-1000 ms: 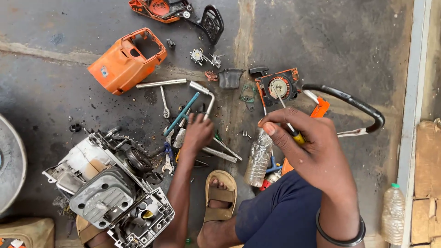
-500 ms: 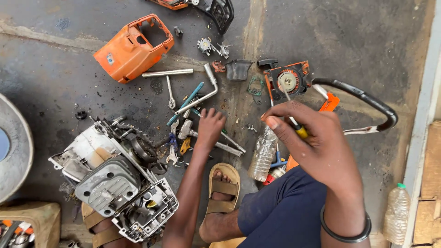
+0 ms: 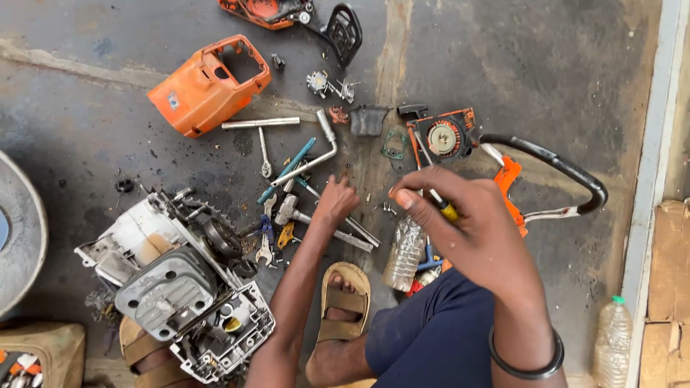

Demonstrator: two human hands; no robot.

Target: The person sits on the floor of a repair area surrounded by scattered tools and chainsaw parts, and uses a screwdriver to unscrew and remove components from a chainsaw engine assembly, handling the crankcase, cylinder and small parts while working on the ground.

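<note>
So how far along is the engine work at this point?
Done: orange cover is off and the starter unit lies apart. In hand: right hand holds a yellow-handled tool; left hand reaches among the loose tools. Left: engine block remains open.

The scene is lit evenly by soft daylight; no source can be identified. Only faint shadows are cast beneath the scattered parts. Mild glare is seen on the clear plastic bottle [image 3: 404, 253]. Focus is held throughout, without noticeable blur.
</note>
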